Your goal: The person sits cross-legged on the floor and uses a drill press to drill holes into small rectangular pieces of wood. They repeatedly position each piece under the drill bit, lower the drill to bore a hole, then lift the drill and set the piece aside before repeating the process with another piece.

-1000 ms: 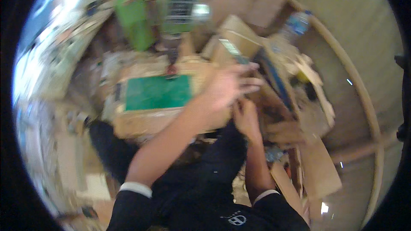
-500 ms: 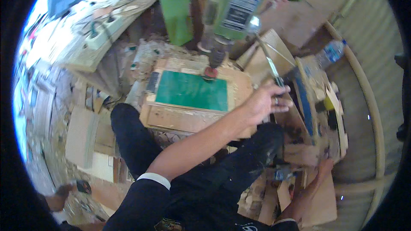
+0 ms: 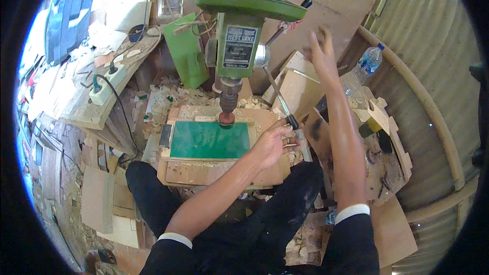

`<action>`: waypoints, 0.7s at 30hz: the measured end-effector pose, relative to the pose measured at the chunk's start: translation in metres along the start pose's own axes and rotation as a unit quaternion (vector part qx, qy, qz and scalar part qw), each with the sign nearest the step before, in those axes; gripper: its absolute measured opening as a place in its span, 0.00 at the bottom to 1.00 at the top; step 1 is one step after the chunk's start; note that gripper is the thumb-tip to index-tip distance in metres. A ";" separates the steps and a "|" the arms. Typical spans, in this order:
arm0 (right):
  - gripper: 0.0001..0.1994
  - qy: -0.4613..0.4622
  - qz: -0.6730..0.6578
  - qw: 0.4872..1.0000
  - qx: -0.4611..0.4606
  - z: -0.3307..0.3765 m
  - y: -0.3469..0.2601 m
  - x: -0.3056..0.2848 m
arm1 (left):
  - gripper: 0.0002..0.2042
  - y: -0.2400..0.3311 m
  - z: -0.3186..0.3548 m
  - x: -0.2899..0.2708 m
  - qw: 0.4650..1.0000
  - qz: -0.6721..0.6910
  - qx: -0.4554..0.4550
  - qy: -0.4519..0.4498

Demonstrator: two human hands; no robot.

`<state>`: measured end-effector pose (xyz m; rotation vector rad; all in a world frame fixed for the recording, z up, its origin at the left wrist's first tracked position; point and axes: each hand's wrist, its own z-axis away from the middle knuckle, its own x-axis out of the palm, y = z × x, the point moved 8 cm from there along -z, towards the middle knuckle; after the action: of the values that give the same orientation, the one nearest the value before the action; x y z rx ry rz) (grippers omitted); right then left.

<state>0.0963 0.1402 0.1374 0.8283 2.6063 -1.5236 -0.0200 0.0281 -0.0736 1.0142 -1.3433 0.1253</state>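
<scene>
A green drill press (image 3: 237, 46) stands in front of me, its spindle ending in a small red drum (image 3: 226, 118). The drum sits at the far edge of a green sheet (image 3: 210, 140) lying on a wooden board (image 3: 219, 173). My left hand (image 3: 274, 142) rests at the board's right edge. Its loosely bent fingers touch the black knob (image 3: 292, 120) of the press's feed lever without closing round it. My right hand (image 3: 320, 51) is raised to the right of the press head, fingers spread and holding nothing.
A clear water bottle (image 3: 364, 67) stands at the right by a corrugated wall. Cut wooden shapes (image 3: 381, 117) and offcuts lie on a board at my right. A white power strip (image 3: 104, 85) sits on the left bench. Wood chips and scraps surround my black-trousered legs.
My right hand has risen from low by my lap to beside the press head. My left hand drew back a little to the lever's knob. The view tilted upward.
</scene>
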 end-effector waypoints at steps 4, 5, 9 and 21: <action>0.23 0.026 -0.069 0.989 -0.130 -0.107 -0.025 0.041 | 0.23 0.004 0.011 -0.007 0.998 -0.057 0.011 -0.004; 0.20 0.036 -0.006 0.973 -0.226 -0.124 -0.036 0.045 | 0.22 0.006 0.017 -0.014 0.994 -0.104 0.037 0.015; 0.15 0.080 0.154 0.956 -0.235 -0.171 -0.009 0.059 | 0.20 0.021 0.063 -0.047 0.588 -0.802 0.102 -0.014; 0.18 0.040 0.088 0.969 -0.228 -0.171 0.001 0.065 | 0.15 0.021 0.075 -0.092 0.457 -0.873 0.066 -0.154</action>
<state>0.0835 0.3079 0.2093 1.0422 2.6829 -0.8126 -0.1151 0.0333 -0.1485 2.1370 0.0587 -1.6084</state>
